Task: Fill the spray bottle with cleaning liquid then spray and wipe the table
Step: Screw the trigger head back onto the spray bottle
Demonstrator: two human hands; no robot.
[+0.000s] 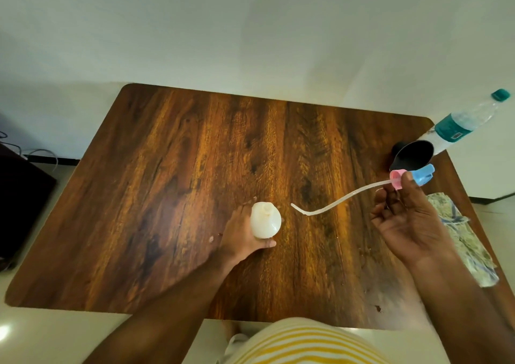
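Holding the spray head (412, 178) in your right grip (409, 218), its tube (340, 199) points toward the bottle (265, 220), which your left grip (242, 238) clasps mid-surface.

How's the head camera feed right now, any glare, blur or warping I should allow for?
Head view: wide-angle warping bows the table edges and tilts the water bottle at the right margin; soft glare streaks the wood centre; the spray head and its tube are slightly motion-blurred; white bottle looks overexposed.
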